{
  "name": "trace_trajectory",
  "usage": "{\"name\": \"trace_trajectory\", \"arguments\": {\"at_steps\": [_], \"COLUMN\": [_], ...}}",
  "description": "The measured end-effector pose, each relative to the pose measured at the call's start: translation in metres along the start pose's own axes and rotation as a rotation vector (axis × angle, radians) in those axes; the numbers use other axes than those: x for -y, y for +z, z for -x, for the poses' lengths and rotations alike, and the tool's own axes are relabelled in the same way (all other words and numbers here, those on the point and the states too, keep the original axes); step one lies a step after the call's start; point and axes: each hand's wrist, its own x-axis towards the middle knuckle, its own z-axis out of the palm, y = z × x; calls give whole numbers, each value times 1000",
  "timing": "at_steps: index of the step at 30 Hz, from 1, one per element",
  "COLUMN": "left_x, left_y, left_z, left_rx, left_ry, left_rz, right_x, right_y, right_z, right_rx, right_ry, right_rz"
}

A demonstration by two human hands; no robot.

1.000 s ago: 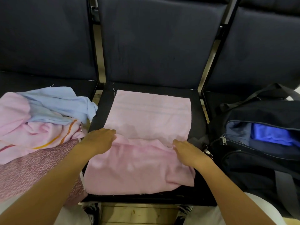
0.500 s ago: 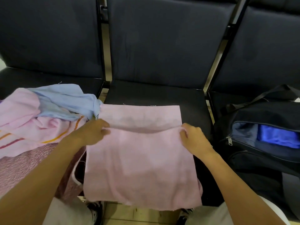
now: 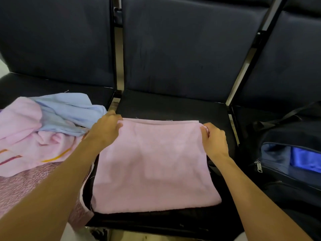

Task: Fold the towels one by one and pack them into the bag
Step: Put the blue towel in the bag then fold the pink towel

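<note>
pinching far corners of folded pink towel, left hand, right hand, bare seat beyond

- Folded towel lies flat on the middle seat, toward its front edge; bare seat behind it.
- Left hand at the towel's far-left corner, right hand at its far-right corner.
- Heap of loose towels on the left seat, just beside the folded towel.
- Bag on the right seat, unzipped, with cloth inside.
- Backrests stand behind all three seats.
</note>
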Motion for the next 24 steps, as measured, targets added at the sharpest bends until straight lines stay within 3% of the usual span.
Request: {"name": "trace_trajectory", "arguments": {"at_steps": [7, 12, 18, 24], "left_x": [11, 5, 8, 9], "left_y": [26, 34, 25, 15], "left_z": [-19, -26, -33, -30], "left_rx": [-2, -61, 1, 27], "left_ry": [-70, -96, -78, -47], "left_rz": [-140, -134, -246, -161], "right_x": [0, -1, 2, 7], "right_y": [30, 41, 43, 36], "right_z": [-10, -13, -15, -17], "right_rx": [-15, -98, 20, 177], "right_ry": [-29, 110, 90, 199], "right_rz": [-36, -258, -346, -463]}}
